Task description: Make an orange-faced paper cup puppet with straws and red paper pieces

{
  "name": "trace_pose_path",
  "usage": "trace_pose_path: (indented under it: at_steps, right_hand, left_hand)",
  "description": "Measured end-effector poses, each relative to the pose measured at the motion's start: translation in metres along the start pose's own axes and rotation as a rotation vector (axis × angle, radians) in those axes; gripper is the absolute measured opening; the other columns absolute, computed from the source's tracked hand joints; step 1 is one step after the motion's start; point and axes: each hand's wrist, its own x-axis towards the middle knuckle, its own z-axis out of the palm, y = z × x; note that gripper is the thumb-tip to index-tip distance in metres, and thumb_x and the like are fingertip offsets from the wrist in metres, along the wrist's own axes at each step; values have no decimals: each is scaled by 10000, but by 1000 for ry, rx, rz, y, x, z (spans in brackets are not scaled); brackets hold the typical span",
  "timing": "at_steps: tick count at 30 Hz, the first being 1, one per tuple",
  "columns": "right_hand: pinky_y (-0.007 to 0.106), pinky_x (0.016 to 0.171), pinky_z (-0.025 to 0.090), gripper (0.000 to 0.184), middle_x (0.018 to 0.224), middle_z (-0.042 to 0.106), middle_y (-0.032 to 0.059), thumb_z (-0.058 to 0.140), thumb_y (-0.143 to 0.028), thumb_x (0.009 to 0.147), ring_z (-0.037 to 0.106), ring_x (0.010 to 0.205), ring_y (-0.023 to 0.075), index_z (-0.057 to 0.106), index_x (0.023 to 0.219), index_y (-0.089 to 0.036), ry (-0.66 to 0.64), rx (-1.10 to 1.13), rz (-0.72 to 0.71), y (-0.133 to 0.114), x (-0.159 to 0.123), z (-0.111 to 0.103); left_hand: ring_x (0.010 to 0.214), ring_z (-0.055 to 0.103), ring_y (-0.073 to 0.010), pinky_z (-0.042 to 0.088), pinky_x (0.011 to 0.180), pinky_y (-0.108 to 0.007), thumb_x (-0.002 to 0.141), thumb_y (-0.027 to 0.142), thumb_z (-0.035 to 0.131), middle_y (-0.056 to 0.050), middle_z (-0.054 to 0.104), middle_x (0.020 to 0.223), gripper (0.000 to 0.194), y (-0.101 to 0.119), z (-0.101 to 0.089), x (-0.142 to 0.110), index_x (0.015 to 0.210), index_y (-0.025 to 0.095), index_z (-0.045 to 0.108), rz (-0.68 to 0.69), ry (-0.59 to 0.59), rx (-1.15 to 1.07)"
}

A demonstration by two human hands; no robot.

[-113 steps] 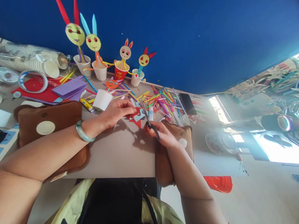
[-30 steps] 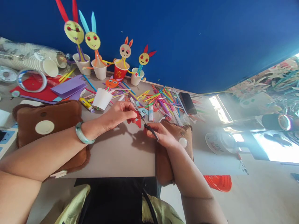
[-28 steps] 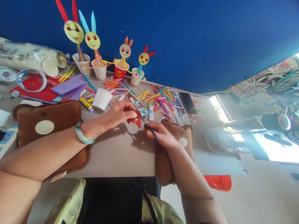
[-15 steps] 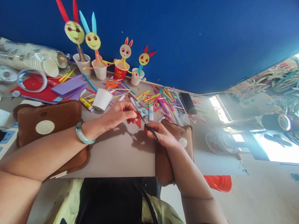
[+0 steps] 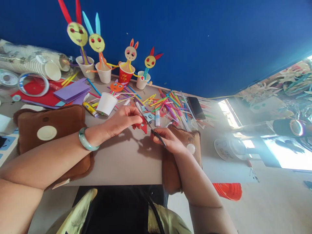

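Observation:
My left hand (image 5: pixel 123 119), with a green bangle on the wrist, pinches a small red paper piece (image 5: pixel 143 127) above the grey table (image 5: pixel 126 159). My right hand (image 5: pixel 168 140) grips black-handled scissors (image 5: pixel 149 123), whose blades reach up into the red paper beside my left fingertips. Both hands are closed on what they hold. My right wrist rests on a brown cushion (image 5: pixel 181 152).
A white paper cup (image 5: pixel 106 104) lies on its side by my left hand, near a glue stick (image 5: pixel 90 109). Coloured straws (image 5: pixel 168 104) and a phone (image 5: pixel 196 108) lie behind. Several cup-and-face rabbit figures (image 5: pixel 97 55) stand at the blue wall. Another brown cushion (image 5: pixel 51 130) lies under my left forearm.
The scissors have swung from pointing up at the right of the paper to slanting left into it. In the last second both hands have hardly moved.

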Motion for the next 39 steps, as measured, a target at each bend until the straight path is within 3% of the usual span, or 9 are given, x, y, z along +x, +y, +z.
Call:
trace_pose_path:
  at_steps: [33, 39]
  right_hand:
    - [258, 533, 204, 557, 581, 369, -59, 732, -643, 738, 284, 570, 82, 450, 591, -186, 31, -52, 15, 2, -1, -2]
    - [263, 537, 223, 556, 573, 411, -48, 717, -665, 734, 300, 558, 86, 482, 580, -185, 170, 59, -67, 10, 4, 4]
  left_hand:
    - [609, 601, -117, 500, 604, -246, 702, 232, 684, -8, 670, 638, 87, 1, 1, -1, 666, 160, 650, -1, 7, 2]
    - [624, 621, -110, 486, 595, -229, 736, 234, 684, -17, 707, 691, 132, 3, 2, -2, 657, 163, 605, -14, -28, -2]
